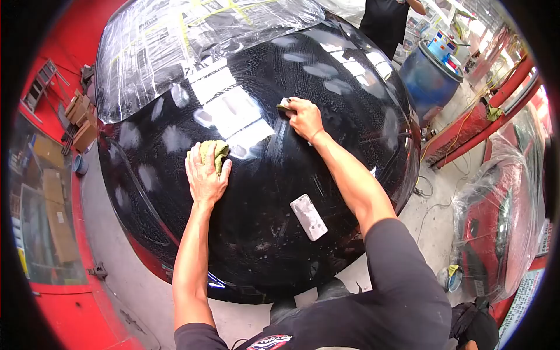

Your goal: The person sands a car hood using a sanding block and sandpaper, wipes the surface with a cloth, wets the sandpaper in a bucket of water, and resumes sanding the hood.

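A glossy black car hood (256,204) fills the middle of the view, marked with dull grey patches, droplets and smears. My left hand (207,175) rests on its left part, fingers closed around a yellow-green cloth (220,153). Further up and to the right, my right hand (304,121) pinches a small yellowish pad (284,105) against the paint; the fingers cover much of it. A pale grey rectangular block (308,217), speckled with marks, lies on the hood below my right forearm.
Plastic sheeting (192,46) with yellow tape covers the windshield area. A blue drum (429,81) bearing cans stands at the right, with a person in black (385,26) nearby. A red post (466,131), cables and a plastic-wrapped red car part (496,221) are further right.
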Demonstrator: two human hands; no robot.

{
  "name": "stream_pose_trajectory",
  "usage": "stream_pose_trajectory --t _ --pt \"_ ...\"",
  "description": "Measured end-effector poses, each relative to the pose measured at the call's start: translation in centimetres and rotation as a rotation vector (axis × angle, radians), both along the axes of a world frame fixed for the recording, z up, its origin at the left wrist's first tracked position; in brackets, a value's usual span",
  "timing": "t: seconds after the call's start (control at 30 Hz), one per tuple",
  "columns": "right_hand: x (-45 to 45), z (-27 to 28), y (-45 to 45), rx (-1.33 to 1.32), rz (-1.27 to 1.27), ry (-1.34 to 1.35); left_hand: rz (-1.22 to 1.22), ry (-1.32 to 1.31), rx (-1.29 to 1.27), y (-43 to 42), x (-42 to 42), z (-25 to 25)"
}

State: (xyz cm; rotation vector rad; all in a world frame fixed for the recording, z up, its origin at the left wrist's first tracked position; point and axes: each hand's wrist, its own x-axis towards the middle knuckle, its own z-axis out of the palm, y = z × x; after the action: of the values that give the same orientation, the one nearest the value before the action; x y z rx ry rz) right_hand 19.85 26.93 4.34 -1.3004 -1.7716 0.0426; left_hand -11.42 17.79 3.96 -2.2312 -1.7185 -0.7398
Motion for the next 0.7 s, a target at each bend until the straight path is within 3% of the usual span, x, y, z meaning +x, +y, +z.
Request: stream_pose_trajectory --t 0.03,0.07,0.1,0.17,0.23,0.3,0.33,0.37,0.43,0.47,0.57,0.63,0.7 --pt "0.1 -0.5 0.4 -0.019 -0.060 -0.013 -0.006 0.000 -0.008 -0.2 0.0 0.0" --pt "-0.1 -2.1 -0.8 0.208 -0.019 0.026 -0.008 -0.018 -0.008 -0.2 0.1 0.1" --pt "-0.3 -3.0 -4.2 0.139 0.073 -0.040 -0.011 -0.029 -0.007 0.0 0.0 0.1" --pt "-1.3 -3.0 -11.8 0.013 0.114 0.082 -0.004 -0.020 -0.007 0.0 0.0 0.1" --pt "0.6 -1.0 -9.6 0.073 0.167 -0.030 -0.014 -0.016 0.010 0.1 -0.2 -0.1" --pt "4.2 -1.5 -3.3 0.150 -0.124 -0.044 -0.017 -0.017 0.010 0.1 -0.2 0.0" --pt "5.1 -1.1 -2.7 0.043 -0.087 -0.006 -0.017 -0.022 0.002 0.0 -0.1 0.0" --pt "5.6 -0.8 -2.5 -0.058 -0.060 0.039 -0.031 -0.016 0.008 0.4 -0.2 0.4" --pt "4.6 -4.0 -7.7 0.169 -0.050 -0.068 -0.040 -0.015 0.016 0.1 -0.1 0.2" --pt "3.6 -3.5 -12.7 0.100 0.037 -0.090 -0.024 0.009 0.016 0.0 0.0 0.3" --pt "6.0 -3.2 -12.1 0.117 -0.053 -0.054 -0.030 0.022 0.053 0.3 -0.1 -0.2" --pt "10.3 -2.8 -6.2 0.034 -0.294 -0.013 -0.016 0.019 0.022 -0.3 -0.1 -0.3" --pt "11.6 -2.4 -6.6 -0.084 -0.221 0.096 0.021 0.016 -0.019 0.1 -0.1 -0.2"
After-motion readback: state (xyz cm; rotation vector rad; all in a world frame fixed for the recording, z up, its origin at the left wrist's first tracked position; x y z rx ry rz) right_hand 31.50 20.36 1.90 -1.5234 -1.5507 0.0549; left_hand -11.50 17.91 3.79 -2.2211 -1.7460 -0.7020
